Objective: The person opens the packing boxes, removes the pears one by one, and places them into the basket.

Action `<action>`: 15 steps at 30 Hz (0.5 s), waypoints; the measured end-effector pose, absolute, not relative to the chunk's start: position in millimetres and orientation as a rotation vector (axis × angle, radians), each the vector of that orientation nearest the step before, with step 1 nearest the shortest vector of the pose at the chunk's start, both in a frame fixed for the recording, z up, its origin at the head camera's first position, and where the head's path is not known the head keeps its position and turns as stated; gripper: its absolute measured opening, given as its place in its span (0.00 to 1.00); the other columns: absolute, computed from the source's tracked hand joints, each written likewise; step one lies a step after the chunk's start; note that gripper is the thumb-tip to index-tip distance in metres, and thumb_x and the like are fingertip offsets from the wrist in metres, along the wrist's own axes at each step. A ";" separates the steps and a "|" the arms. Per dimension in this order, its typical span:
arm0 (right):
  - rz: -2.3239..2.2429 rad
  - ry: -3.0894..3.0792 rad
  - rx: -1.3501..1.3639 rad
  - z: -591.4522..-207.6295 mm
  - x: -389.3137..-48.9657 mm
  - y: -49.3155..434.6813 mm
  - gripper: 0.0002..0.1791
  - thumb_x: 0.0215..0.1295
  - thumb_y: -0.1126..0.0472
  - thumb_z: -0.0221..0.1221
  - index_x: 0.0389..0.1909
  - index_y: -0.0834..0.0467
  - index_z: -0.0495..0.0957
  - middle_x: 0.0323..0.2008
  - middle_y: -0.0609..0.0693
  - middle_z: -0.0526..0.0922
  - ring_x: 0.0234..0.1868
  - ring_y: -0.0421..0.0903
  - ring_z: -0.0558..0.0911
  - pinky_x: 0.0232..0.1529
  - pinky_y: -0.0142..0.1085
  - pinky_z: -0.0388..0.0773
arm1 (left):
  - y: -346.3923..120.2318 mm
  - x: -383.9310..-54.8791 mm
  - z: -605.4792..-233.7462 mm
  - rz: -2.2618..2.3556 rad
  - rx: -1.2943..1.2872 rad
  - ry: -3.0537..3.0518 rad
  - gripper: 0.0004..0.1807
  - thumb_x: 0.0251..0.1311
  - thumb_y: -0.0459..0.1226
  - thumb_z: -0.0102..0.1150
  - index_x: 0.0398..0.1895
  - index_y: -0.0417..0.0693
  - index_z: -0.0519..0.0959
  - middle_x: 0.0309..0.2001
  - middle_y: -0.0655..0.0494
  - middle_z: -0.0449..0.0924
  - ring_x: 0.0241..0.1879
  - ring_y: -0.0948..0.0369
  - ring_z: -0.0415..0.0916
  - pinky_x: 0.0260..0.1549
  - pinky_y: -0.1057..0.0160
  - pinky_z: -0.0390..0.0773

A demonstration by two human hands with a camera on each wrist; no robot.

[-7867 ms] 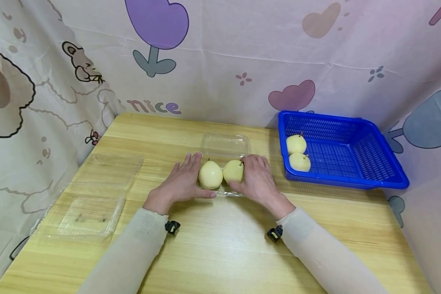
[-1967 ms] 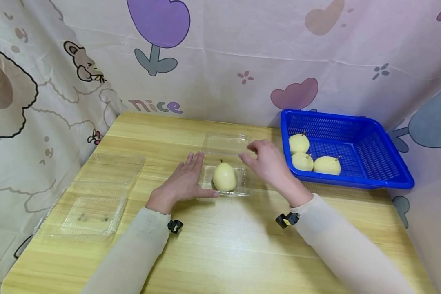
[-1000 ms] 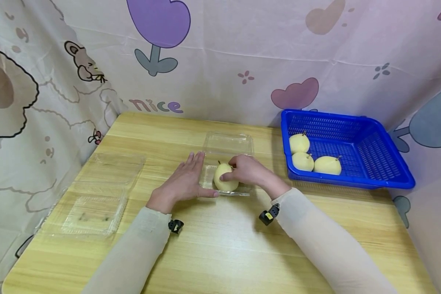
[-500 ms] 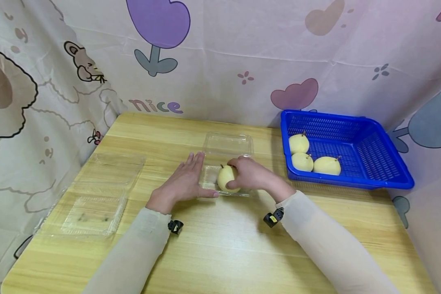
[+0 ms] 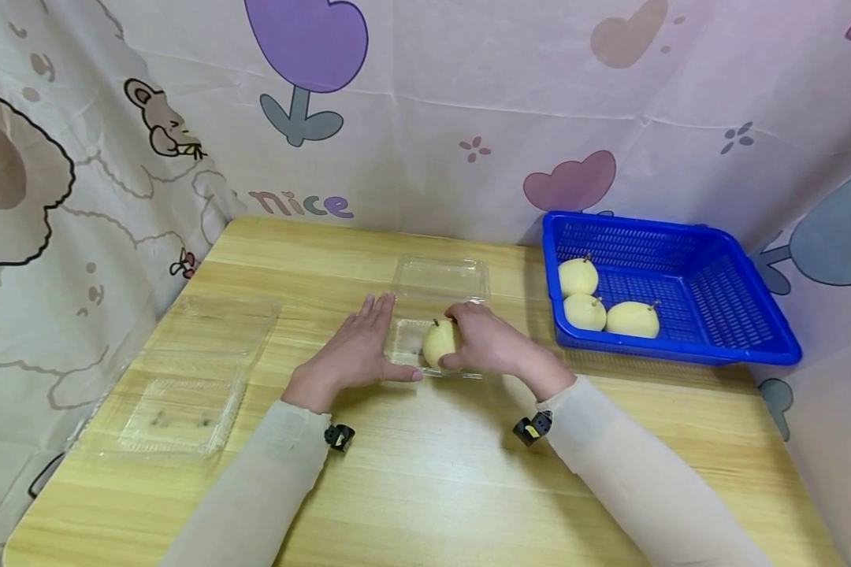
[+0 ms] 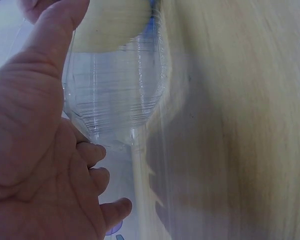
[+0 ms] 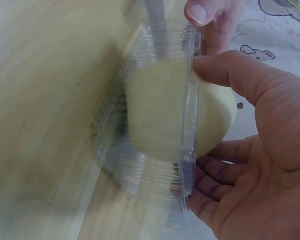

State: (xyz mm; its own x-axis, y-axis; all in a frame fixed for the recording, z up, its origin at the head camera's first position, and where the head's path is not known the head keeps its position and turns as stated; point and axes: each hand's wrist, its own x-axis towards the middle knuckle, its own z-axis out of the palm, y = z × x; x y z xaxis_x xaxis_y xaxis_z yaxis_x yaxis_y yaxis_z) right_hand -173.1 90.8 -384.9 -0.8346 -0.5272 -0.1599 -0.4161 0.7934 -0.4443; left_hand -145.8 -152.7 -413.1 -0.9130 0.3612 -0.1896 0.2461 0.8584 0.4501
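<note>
A clear plastic clamshell box [image 5: 403, 340] lies with its lid [image 5: 440, 277] folded back on the table. In its base stands one pale yellow pear [image 5: 437, 344], right of the middle, stem up. My right hand [image 5: 492, 342] grips this pear from the right; the right wrist view shows thumb [image 7: 225, 70] and fingers on opposite sides of it. At the box's left side is my left hand [image 5: 351, 354], fingers straight, thumb stretched along the front rim. The left wrist view shows the pear [image 6: 112, 25] through the clear wall, beyond the left thumb [image 6: 55, 30].
A blue plastic basket [image 5: 674, 346] at the back right holds three pears [image 5: 633, 319] at its left end. Another opened clear box [image 5: 177, 413] lies on the table's left side. A patterned cloth [image 5: 425, 118] hangs behind the wooden table [image 5: 425, 472].
Two pears were in the box at first; one now lies in the basket. My right hand came back, took the remaining pear and shifted it slightly right. My left hand stayed at the box.
</note>
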 end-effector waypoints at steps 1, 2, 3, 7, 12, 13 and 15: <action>-0.569 2.718 -0.725 -385.3 -172.1 91.2 0.42 0.55 0.48 0.76 0.67 0.65 0.74 0.59 0.59 0.81 0.55 0.54 0.80 0.53 0.47 0.84 | -152.7 -145.6 -413.1 0.616 0.464 2.766 0.77 0.51 0.73 0.69 0.86 0.42 0.33 0.87 0.41 0.33 0.86 0.46 0.27 0.83 0.40 0.41; -0.561 2.731 -0.724 -385.8 -171.3 91.5 0.42 0.55 0.47 0.76 0.67 0.64 0.75 0.59 0.59 0.81 0.56 0.54 0.80 0.53 0.47 0.84 | -152.6 -145.7 -413.2 0.614 0.466 2.767 0.77 0.51 0.73 0.69 0.86 0.41 0.33 0.87 0.41 0.33 0.86 0.46 0.27 0.83 0.40 0.42; -0.553 2.744 -0.725 -386.7 -170.6 91.8 0.42 0.55 0.47 0.76 0.67 0.64 0.75 0.59 0.59 0.81 0.56 0.54 0.80 0.54 0.48 0.84 | -152.6 -145.8 -413.3 0.614 0.466 2.768 0.77 0.51 0.73 0.69 0.86 0.41 0.33 0.87 0.41 0.33 0.86 0.46 0.27 0.83 0.40 0.42; -0.558 2.794 -0.718 -390.8 -168.2 92.2 0.42 0.55 0.46 0.77 0.67 0.63 0.75 0.60 0.60 0.80 0.58 0.55 0.80 0.55 0.50 0.84 | -152.4 -146.4 -414.0 0.610 0.466 2.768 0.78 0.51 0.74 0.68 0.86 0.41 0.33 0.87 0.41 0.33 0.86 0.46 0.27 0.83 0.40 0.41; -0.597 2.853 -0.707 -398.4 -165.9 91.8 0.44 0.54 0.45 0.78 0.67 0.63 0.74 0.61 0.60 0.80 0.61 0.56 0.79 0.63 0.51 0.81 | -152.1 -146.9 -414.7 0.615 0.462 2.768 0.78 0.51 0.73 0.69 0.86 0.41 0.33 0.87 0.42 0.33 0.86 0.46 0.27 0.84 0.40 0.41; -0.604 2.863 -0.706 -400.0 -165.4 91.5 0.44 0.54 0.45 0.78 0.67 0.63 0.73 0.61 0.60 0.80 0.61 0.57 0.79 0.65 0.50 0.81 | -152.0 -146.9 -414.6 0.616 0.462 2.767 0.78 0.51 0.73 0.69 0.86 0.41 0.33 0.87 0.42 0.33 0.86 0.46 0.27 0.84 0.41 0.41; -0.611 2.882 -0.705 -402.6 -164.6 91.2 0.44 0.55 0.45 0.78 0.67 0.63 0.73 0.60 0.60 0.80 0.61 0.57 0.79 0.66 0.50 0.80 | -151.8 -146.7 -414.5 0.619 0.463 2.768 0.78 0.51 0.73 0.70 0.86 0.41 0.33 0.87 0.41 0.33 0.86 0.46 0.27 0.84 0.40 0.41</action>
